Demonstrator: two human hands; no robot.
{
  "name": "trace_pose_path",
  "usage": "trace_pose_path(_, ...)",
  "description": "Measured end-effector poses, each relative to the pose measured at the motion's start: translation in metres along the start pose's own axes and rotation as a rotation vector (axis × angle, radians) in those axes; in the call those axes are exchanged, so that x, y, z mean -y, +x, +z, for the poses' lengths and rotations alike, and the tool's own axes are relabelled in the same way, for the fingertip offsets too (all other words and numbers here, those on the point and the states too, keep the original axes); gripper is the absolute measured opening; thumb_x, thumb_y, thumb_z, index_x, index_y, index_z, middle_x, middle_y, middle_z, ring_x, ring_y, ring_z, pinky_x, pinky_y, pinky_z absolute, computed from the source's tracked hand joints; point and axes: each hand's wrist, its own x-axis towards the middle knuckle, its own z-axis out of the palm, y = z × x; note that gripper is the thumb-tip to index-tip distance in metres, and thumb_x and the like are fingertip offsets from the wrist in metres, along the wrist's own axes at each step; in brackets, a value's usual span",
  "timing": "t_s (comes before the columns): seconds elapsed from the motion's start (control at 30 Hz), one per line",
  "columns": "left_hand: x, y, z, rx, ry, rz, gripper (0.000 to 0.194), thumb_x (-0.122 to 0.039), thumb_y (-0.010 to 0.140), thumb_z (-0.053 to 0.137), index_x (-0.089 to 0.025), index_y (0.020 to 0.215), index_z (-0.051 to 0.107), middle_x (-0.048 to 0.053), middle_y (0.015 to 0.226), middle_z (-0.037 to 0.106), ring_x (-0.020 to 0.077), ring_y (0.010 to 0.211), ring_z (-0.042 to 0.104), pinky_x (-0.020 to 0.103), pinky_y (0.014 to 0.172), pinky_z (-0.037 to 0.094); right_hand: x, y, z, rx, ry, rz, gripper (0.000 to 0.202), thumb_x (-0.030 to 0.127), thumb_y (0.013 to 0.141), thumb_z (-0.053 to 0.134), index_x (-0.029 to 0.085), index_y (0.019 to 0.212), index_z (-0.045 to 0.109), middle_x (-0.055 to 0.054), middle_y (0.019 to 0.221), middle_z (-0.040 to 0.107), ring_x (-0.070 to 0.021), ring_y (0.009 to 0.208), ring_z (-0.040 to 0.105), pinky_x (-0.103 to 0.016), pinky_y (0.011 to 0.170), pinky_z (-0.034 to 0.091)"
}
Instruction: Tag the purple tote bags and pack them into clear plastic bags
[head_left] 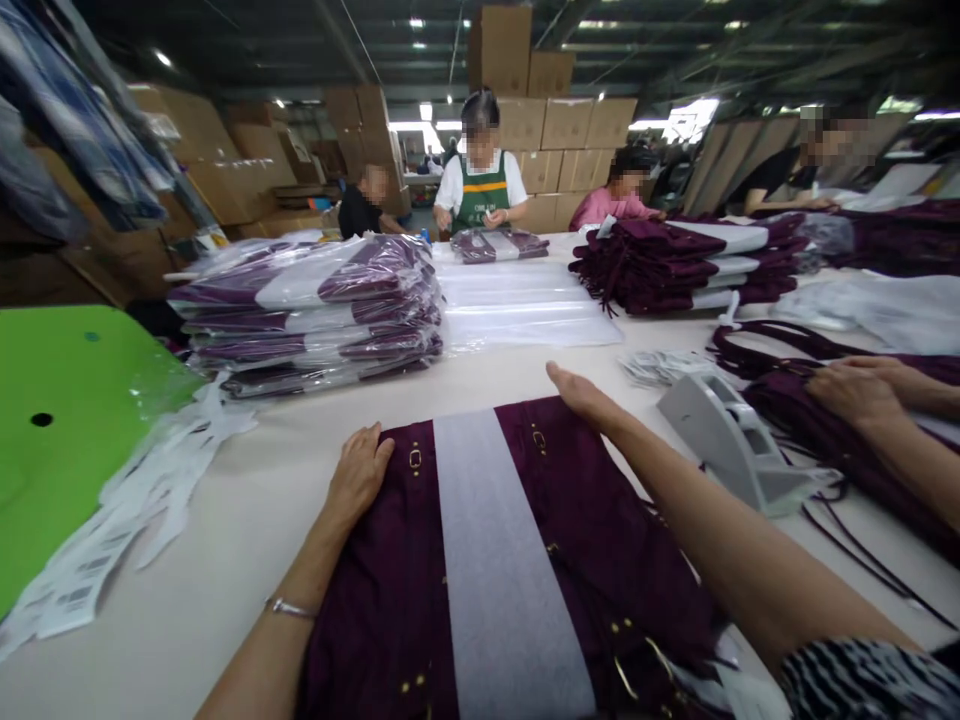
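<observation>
A folded dark purple garment [401,560] with gold buckles and eyelets lies flat on the table in front of me. A pale tissue-like strip [491,540] runs lengthwise down its middle. My left hand [360,468] rests along the upper left edge, thumb on the cloth and fingers beside it, not closed round anything visible. At the upper right corner, my right hand [581,392] stands on its side with straight fingers, touching the edge. A dark strap with a large gold buckle [626,675] lies on the lower right. The garment's near end is cut off by the frame.
Bagged purple garments [315,320] are stacked ahead left, unbagged ones [682,265] ahead right. Clear bags [525,305] lie between. A grey tape dispenser [727,440] stands right, near a co-worker's hands [859,395]. Left are a green board [67,440] and label strips [120,530].
</observation>
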Motion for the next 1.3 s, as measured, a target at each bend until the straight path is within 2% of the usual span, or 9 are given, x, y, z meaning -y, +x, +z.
trace_pose_path(0.2, 0.0, -0.003, -0.001, 0.057, 0.017, 0.002, 0.069, -0.051, 0.1, 0.021, -0.004, 0.148, 0.038, 0.019, 0.155, 0.043, 0.0311, 0.149, 0.028, 0.049, 0.122, 0.024, -0.02, -0.019, 0.038, -0.126, 0.009, 0.215, 0.076, 0.064, 0.101, 0.017, 0.009, 0.147, 0.041, -0.021, 0.159, 0.032, -0.0418, 0.148, 0.019, -0.073, 0.113, 0.007)
trace_pose_path(0.47, -0.02, 0.013, -0.048, 0.174, 0.086, -0.137, 0.067, -0.054, 0.101, 0.025, -0.012, 0.152, 0.035, 0.018, 0.163, 0.026, 0.0344, 0.152, 0.021, 0.062, 0.119, 0.021, -0.025, -0.039, 0.053, -0.056, -0.063, 0.297, 0.068, 0.056, 0.104, 0.022, 0.01, 0.151, 0.04, -0.021, 0.16, 0.029, -0.0412, 0.149, 0.021, -0.068, 0.115, 0.013)
trace_pose_path(0.63, -0.063, -0.07, -0.091, 0.12, 0.109, 0.055, 0.07, -0.06, 0.1, 0.028, -0.022, 0.157, 0.023, 0.011, 0.168, 0.015, 0.0287, 0.155, 0.01, 0.055, 0.123, 0.016, -0.025, -0.037, 0.05, -0.049, -0.094, 0.275, 0.071, 0.057, 0.104, 0.019, 0.009, 0.152, 0.039, -0.023, 0.16, 0.03, -0.0416, 0.148, 0.023, -0.068, 0.114, 0.017)
trace_pose_path(0.7, -0.07, -0.117, -0.091, 0.178, 0.129, 0.151, 0.069, -0.059, 0.098, 0.036, -0.027, 0.158, 0.022, 0.008, 0.167, 0.021, 0.0278, 0.154, 0.013, 0.053, 0.124, 0.015, -0.026, -0.038, 0.051, -0.052, -0.096, 0.27, 0.073, 0.058, 0.103, 0.018, 0.008, 0.152, 0.039, -0.024, 0.159, 0.03, -0.0425, 0.148, 0.023, -0.069, 0.114, 0.017)
trace_pose_path(0.8, -0.059, -0.166, -0.078, 0.257, 0.113, 0.031, 0.058, -0.046, 0.102, 0.031, -0.029, 0.157, 0.022, 0.006, 0.165, 0.027, 0.0256, 0.153, 0.02, 0.054, 0.122, 0.021, -0.025, -0.038, 0.05, -0.048, -0.086, 0.284, 0.073, 0.059, 0.103, 0.018, 0.009, 0.152, 0.039, -0.023, 0.16, 0.029, -0.042, 0.148, 0.022, -0.068, 0.115, 0.016)
trace_pose_path(0.97, -0.031, -0.189, -0.079, 0.083, 0.012, -0.157, 0.054, -0.045, 0.102, 0.031, -0.021, 0.15, 0.037, 0.013, 0.156, 0.043, 0.0275, 0.148, 0.032, 0.055, 0.12, 0.026, -0.022, -0.038, 0.049, -0.048, -0.082, 0.328, 0.068, 0.056, 0.101, 0.023, 0.015, 0.152, 0.04, -0.019, 0.161, 0.03, -0.0392, 0.148, 0.024, -0.065, 0.117, 0.017)
trace_pose_path(1.07, -0.036, -0.205, -0.101, -0.078, -0.136, -0.358, 0.044, -0.049, 0.1, 0.034, -0.02, 0.118, 0.061, 0.013, 0.126, 0.066, 0.0279, 0.128, 0.054, 0.05, 0.111, 0.04, -0.024, -0.037, 0.05, -0.046, -0.083, 0.325, 0.068, 0.055, 0.1, 0.024, 0.015, 0.152, 0.04, -0.018, 0.161, 0.031, -0.0389, 0.148, 0.025, -0.065, 0.118, 0.017)
trace_pose_path(1.17, -0.054, -0.224, -0.117, -0.038, -0.262, -0.436, 0.033, -0.05, 0.093, 0.046, -0.023, 0.081, 0.061, 0.008, 0.108, 0.068, 0.0271, 0.112, 0.061, 0.047, 0.102, 0.046, -0.026, -0.035, 0.052, -0.053, -0.069, 0.332, 0.069, 0.056, 0.099, 0.025, 0.014, 0.152, 0.041, -0.018, 0.161, 0.032, -0.0389, 0.148, 0.026, -0.065, 0.118, 0.018)
trace_pose_path(1.3, -0.067, -0.238, -0.111, 0.005, -0.348, -0.474, 0.027, -0.046, 0.087, 0.053, -0.023, 0.072, 0.055, 0.008, 0.115, 0.066, 0.028, 0.114, 0.059, 0.047, 0.1, 0.047, -0.028, -0.034, 0.054, -0.05, -0.062, 0.343, 0.07, 0.057, 0.098, 0.027, 0.015, 0.152, 0.042, -0.017, 0.161, 0.032, -0.0387, 0.148, 0.027, -0.065, 0.118, 0.018)
